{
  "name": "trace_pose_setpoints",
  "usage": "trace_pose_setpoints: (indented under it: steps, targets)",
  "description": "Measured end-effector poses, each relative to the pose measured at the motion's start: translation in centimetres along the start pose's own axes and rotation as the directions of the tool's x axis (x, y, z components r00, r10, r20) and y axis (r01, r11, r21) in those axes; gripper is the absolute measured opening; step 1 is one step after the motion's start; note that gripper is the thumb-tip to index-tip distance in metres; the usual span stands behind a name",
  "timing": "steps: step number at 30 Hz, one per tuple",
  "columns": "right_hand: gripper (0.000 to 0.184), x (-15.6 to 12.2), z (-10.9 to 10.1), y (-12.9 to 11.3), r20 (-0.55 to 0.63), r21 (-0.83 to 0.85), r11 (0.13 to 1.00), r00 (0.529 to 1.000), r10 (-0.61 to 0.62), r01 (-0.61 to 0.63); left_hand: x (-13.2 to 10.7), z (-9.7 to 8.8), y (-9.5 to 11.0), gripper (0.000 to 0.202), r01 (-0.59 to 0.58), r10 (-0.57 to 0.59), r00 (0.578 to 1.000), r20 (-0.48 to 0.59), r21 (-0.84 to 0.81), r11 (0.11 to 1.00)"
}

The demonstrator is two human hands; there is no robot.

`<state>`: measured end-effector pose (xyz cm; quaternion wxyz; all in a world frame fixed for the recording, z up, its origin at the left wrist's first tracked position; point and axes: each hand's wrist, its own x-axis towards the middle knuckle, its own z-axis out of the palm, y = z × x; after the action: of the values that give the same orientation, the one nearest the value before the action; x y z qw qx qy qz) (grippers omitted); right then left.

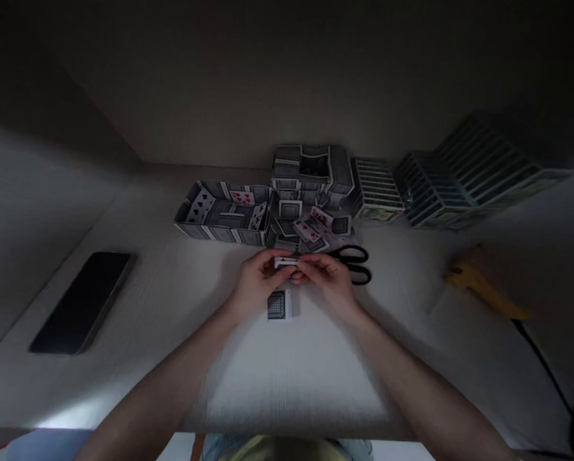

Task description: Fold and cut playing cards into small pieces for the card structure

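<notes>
Between my two hands is a playing card (287, 262), held just above the table with a red mark on its pale face. My left hand (260, 275) pinches its left end, and my right hand (327, 275) grips the right end. Below them a small stack of playing cards (278, 305) lies back side up. Just beyond my fingers several loose cards (310, 232) are heaped, some face up with red pips. Black-handled scissors (358, 264) lie right beside my right hand, their blades hidden.
An open box made of cards (224, 237) stands back left, beside a closed-in card structure (287, 166) with a square opening. Slatted card boxes (377, 186) line the back right. A phone (82, 301) lies left; a yellow glue gun (483, 288) with a black cable lies right.
</notes>
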<state>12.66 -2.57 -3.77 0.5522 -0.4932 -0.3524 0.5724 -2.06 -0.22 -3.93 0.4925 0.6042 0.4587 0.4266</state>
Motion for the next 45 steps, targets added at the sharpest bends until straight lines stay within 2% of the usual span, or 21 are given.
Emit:
trace_pose_setpoints:
  steps: [4, 8, 17, 24, 28, 30, 33, 37, 42, 45]
  targets:
    - [0.022, 0.1, -0.1, 0.1, -0.006, 0.003, 1.000, 1.000, 0.003, -0.003, 0.0, 0.1, -0.3, 0.029, 0.097, -0.097, 0.995, 0.009, -0.007, 0.995]
    - [0.020, 0.1, -0.2, 0.1, 0.004, 0.006, 1.000, 1.000, 0.007, -0.007, -0.2, 0.2, 0.0, 0.027, 0.131, -0.130, 0.991, 0.012, -0.036, 0.991]
    - [0.020, 0.0, -0.1, 0.0, 0.029, -0.053, 0.999, 1.000, 0.002, 0.000, -0.1, 0.1, -0.2, 0.021, 0.105, -0.104, 0.994, 0.018, -0.051, 0.993]
    - [0.018, -0.1, -0.1, 0.6, 0.061, -0.103, 0.994, 0.998, -0.032, 0.038, -0.1, 0.0, -0.4, 0.019, 0.061, -0.061, 0.998, 0.035, 0.013, 0.998]
    - [0.017, -0.1, -0.3, 1.4, 0.068, -0.247, 0.961, 0.991, -0.115, 0.129, 0.0, 0.0, -0.7, 0.018, 0.049, -0.051, 0.998, 0.027, 0.055, 0.997]
    - [0.016, -0.3, -0.6, 1.6, 0.092, -0.426, 0.868, 0.966, -0.240, 0.256, 0.0, -0.1, -0.7, 0.016, 0.036, -0.039, 0.999, 0.028, 0.098, 0.995]
    - [0.014, -0.6, -0.9, 1.6, 0.203, -0.645, 0.627, 0.889, -0.411, 0.437, 0.1, -0.2, -0.5, 0.015, 0.012, -0.021, 0.998, 0.053, 0.162, 0.987]
    - [0.015, -0.8, -1.1, 1.4, 0.361, -0.736, 0.369, 0.790, -0.495, 0.568, 0.1, -0.2, -0.5, 0.016, -0.008, -0.010, 0.997, 0.081, 0.214, 0.977]
    - [0.024, -0.9, -1.2, 1.5, 0.457, -0.782, 0.167, 0.735, -0.502, 0.600, 0.2, -0.1, -0.9, 0.016, 0.012, -0.023, 0.998, 0.059, 0.179, 0.984]
    - [0.025, -1.0, -1.2, 1.4, 0.473, -0.779, 0.149, 0.726, -0.499, 0.609, 0.1, 0.0, -0.9, 0.018, 0.037, -0.042, 0.998, 0.050, 0.104, 0.994]
